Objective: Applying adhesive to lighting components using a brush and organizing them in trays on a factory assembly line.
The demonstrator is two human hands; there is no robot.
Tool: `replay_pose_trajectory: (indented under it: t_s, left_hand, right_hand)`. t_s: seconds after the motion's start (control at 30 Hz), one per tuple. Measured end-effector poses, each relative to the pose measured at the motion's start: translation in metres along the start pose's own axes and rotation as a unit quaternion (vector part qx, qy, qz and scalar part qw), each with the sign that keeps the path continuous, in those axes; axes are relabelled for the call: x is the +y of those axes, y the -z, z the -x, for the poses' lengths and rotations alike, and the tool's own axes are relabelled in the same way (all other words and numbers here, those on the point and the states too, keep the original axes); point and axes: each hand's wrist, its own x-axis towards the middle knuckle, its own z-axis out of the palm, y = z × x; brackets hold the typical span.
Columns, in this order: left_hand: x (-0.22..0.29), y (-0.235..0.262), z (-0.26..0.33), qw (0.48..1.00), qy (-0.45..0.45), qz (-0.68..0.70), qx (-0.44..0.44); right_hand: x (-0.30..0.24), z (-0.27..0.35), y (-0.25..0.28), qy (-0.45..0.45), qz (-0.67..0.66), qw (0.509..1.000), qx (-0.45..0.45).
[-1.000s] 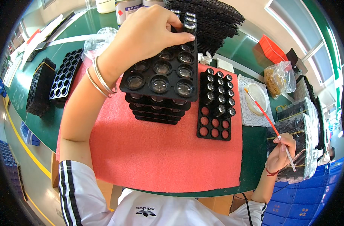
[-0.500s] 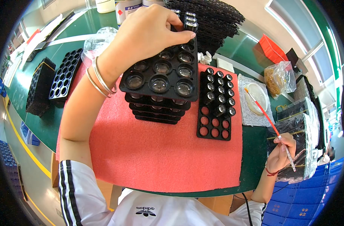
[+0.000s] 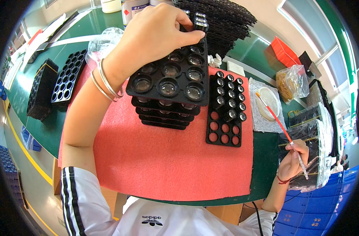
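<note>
My left hand [image 3: 158,33] reaches over the far part of a stack of black trays, its thumb and fingers closed together. What they pinch is hidden. Short black cylinders with shiny glass tops [image 3: 201,21] stand right beside the fingertips. Clear round lenses sit in the wells of the top tray [image 3: 168,87]. On the right, my right hand [image 3: 293,159] holds a thin red-handled paintbrush [image 3: 274,117], bristles pointing away over a round pale dish [image 3: 268,104]. Between the hands lies another black tray [image 3: 225,132], with upright lens cylinders [image 3: 231,93] in its far holes and several bare near holes.
A red foam mat [image 3: 167,157] covers the green table. Black trays [image 3: 69,76] stand at the left. Behind the stack rises a tall pile of black trays [image 3: 226,23]. A bag of yellow rubber bands [image 3: 291,84] and a red bin [image 3: 285,51] stand far right.
Hardly anything differs. My left hand and the tray stack appear shifted very slightly to the right in the picture; my right hand keeps the paintbrush in the same place.
</note>
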Motion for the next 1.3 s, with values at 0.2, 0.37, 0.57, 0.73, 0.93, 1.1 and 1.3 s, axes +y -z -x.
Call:
replay_pose_trajectory:
  t_s: [0.2, 0.37, 0.57, 0.73, 0.93, 1.1, 1.3]
  left_hand:
    - [-0.0007, 0.0007, 0.0004, 1.0, -0.004, -0.011, 0.006]
    - [0.0, 0.0013, 0.0005, 1.0, -0.008, -0.015, 0.012]
    - [0.0035, 0.0022, 0.0007, 1.0, 0.013, -0.004, -0.011]
    - [-0.0016, 0.0007, -0.0001, 1.0, -0.006, -0.002, -0.011]
    - [-0.0022, -0.0002, 0.0003, 1.0, -0.01, 0.006, -0.002]
    - [-0.0009, 0.0009, 0.0007, 1.0, -0.009, 0.005, 0.004]
    - [0.0001, 0.0008, 0.0004, 1.0, -0.006, -0.001, 0.004]
  right_hand:
    - [-0.0005, -0.0007, 0.0003, 0.003, 0.002, 1.0, -0.004]
    - [0.0004, 0.0, 0.0009, 0.002, 0.001, 1.0, -0.004]
    - [0.0009, -0.0003, 0.0012, 0.005, -0.001, 1.0, -0.008]
    - [-0.0002, -0.0016, -0.0013, 0.004, -0.004, 1.0, -0.008]
    - [0.001, -0.0002, 0.0006, -0.001, -0.003, 1.0, -0.004]
    - [0.0009, -0.0001, 0.0003, -0.001, -0.002, 1.0, -0.006]
    - [0.0014, 0.0003, 0.0008, -0.003, 0.0, 1.0, -0.003]
